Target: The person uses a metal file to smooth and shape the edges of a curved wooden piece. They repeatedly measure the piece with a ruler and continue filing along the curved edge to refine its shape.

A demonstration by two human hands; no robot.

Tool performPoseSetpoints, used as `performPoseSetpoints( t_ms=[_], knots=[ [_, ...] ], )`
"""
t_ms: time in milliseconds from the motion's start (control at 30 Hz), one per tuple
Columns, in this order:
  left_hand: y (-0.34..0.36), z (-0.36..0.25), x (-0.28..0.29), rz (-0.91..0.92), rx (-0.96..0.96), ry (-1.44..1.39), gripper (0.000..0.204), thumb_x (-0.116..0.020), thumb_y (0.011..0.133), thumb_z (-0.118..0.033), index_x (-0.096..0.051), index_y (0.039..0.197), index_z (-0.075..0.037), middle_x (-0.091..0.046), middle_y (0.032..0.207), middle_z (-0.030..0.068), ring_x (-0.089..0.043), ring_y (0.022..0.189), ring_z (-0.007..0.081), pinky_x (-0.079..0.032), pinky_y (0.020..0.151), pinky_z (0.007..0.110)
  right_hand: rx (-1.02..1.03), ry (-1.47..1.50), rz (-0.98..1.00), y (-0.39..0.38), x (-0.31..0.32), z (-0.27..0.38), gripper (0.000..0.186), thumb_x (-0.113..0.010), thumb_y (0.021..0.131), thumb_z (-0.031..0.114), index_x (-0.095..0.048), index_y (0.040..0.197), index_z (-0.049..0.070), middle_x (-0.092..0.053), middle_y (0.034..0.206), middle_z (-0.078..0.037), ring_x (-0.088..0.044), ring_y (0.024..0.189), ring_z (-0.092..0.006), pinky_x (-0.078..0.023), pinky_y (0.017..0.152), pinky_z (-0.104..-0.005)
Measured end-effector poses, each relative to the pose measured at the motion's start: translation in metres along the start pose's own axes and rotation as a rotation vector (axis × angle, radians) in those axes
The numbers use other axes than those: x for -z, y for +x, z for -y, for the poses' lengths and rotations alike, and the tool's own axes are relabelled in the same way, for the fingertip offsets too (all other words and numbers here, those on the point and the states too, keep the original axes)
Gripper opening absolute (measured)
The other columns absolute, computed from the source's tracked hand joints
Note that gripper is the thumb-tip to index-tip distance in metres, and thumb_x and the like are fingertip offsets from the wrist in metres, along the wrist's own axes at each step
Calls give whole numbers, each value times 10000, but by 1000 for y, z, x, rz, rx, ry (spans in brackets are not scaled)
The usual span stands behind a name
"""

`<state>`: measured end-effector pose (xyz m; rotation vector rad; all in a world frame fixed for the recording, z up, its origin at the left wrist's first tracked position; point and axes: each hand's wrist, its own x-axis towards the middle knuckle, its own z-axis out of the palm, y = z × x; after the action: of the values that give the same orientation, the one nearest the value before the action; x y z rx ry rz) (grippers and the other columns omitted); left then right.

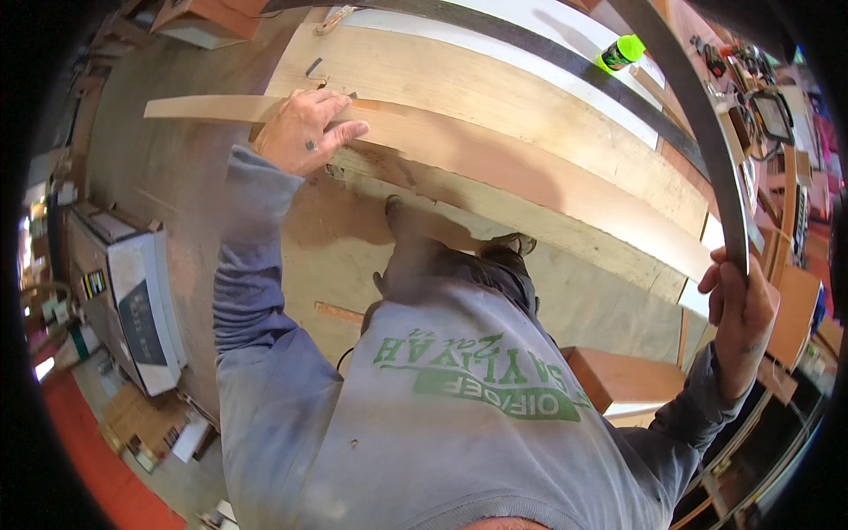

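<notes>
My left hand (pixel 309 132) is closed over a long pale wooden board (pixel 495 163), its thumb on top and its fingertips curled partly out of sight. The board's left end juts past the hand, beyond the workbench. On the far right, my right hand (pixel 740 305) pinches the lower end of a long, dark, flat strip (pixel 714 106) with a light edge, which rises away toward the top. That hand is close to the right end of the pale board. Beneath lies a wide wooden plank (pixel 495 88), running left to right.
Another dark strip (pixel 530 50) lies along the white surface at the back, beside a bright green-capped bottle (pixel 622 53). A brush-like tool (pixel 334 19) rests on the plank's far left. Boxes (pixel 132 305) stand on the left floor; tools and a work light (pixel 771 117) are at right.
</notes>
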<state>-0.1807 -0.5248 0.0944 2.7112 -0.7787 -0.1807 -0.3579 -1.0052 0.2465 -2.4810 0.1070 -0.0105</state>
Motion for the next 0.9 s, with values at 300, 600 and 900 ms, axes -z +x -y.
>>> performPoseSetpoints(
  t_ms=[300,600,900],
  knots=[
    [4,-64,-29,-101,162,125,313,-631,1036,-169,-722,1274,14,-718,1308,206,-647,1282,377,-515,1089,418,217,-11,338,18,50,-80,245,-537,953,-93,-674,1149,-42,-686,705,-93,-618,533,-178,-486,542,-301],
    [-25,-42,-26,-129,294,-47,437,-656,967,-45,-650,1403,-13,-641,1450,194,-541,1434,334,-454,1179,392,535,57,506,67,-20,-54,394,-581,885,-129,-579,1275,-70,-718,930,-206,-726,835,-399,-576,731,-441],
    [-32,6,-11,-205,129,146,1028,-815,741,-33,-307,1634,2,-372,1675,218,-318,1570,417,-266,1301,460,566,17,687,117,-79,35,493,-599,829,-113,-535,1314,-56,-669,990,-215,-692,812,-421,-563,691,-465]
  ],
)
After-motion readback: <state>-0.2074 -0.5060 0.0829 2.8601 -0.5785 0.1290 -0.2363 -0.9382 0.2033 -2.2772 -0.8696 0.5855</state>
